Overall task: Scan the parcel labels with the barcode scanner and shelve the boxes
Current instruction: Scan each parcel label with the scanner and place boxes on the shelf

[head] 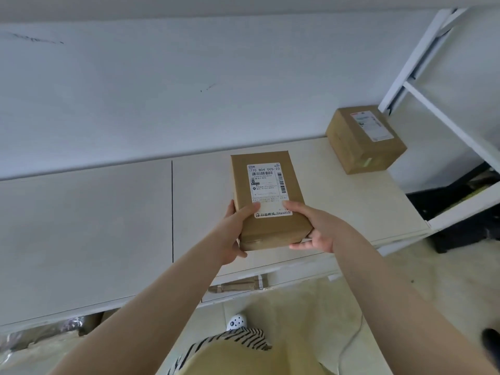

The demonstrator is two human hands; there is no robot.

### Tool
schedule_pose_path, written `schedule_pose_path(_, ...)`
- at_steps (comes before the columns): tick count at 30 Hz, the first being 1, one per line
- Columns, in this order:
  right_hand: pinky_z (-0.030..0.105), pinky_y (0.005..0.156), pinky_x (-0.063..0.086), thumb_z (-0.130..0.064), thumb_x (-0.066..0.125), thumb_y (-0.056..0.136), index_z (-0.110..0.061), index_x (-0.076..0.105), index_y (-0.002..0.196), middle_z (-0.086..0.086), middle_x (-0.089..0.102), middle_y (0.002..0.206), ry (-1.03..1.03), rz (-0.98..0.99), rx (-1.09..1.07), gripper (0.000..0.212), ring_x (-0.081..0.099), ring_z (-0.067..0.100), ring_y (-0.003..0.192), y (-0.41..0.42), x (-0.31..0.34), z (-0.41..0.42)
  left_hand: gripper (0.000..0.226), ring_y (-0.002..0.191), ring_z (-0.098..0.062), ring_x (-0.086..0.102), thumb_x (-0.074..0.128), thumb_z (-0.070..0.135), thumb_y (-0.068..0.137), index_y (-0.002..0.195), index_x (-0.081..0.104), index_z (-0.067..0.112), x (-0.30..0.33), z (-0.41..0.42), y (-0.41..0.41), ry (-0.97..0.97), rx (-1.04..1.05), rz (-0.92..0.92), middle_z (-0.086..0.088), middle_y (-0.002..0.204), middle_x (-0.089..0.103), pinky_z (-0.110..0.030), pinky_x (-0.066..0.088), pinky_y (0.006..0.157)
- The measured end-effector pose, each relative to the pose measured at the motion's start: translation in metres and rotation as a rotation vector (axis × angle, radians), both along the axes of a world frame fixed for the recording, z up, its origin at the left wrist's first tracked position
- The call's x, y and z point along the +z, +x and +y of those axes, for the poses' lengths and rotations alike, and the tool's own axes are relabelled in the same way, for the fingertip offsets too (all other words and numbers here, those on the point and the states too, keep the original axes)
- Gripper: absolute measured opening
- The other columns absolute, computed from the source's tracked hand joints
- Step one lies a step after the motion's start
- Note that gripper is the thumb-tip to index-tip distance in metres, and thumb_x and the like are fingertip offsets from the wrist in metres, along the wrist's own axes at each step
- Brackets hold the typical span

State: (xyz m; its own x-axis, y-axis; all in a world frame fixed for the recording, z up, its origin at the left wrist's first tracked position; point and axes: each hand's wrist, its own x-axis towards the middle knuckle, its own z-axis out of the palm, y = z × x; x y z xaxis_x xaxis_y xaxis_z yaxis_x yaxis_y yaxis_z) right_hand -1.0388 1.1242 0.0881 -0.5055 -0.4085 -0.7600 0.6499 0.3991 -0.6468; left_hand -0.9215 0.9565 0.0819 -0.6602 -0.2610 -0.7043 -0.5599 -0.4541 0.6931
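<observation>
Both hands — left hand (232, 234), right hand (316, 228) — grip the box (267, 201); keep its label (267, 189) up, thumbs off barcodes — no scanner visible.

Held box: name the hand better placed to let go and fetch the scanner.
Either, narrowly the right. Both hands grip the near end of the box. The left hand wraps its side, while the right hand cups the corner. No scanner is in view.

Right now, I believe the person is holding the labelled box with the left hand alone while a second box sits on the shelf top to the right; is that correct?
Not quite: the head view shows both hands, left hand and right hand, holding the labelled box. The second box does sit on the shelf top to the right.
</observation>
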Motion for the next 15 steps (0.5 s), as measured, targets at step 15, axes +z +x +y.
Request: schedule_pose_path(15,0.052,0.096,0.054,-0.045,0.087,0.069,-0.018,0.063,0.122,0.008,0.071,0.117,0.05,0.072,-0.114,0.065,0.065,0.027,0.108,-0.109,0.006,0.046,0.081,0.119,-0.026,0.058,0.08,0.034,0.086,0.153,0.035,0.02,-0.002,0.044,-0.122,-0.059,-0.024,-0.005,-0.002,0.14,0.055,-0.057,0.054,0.099)
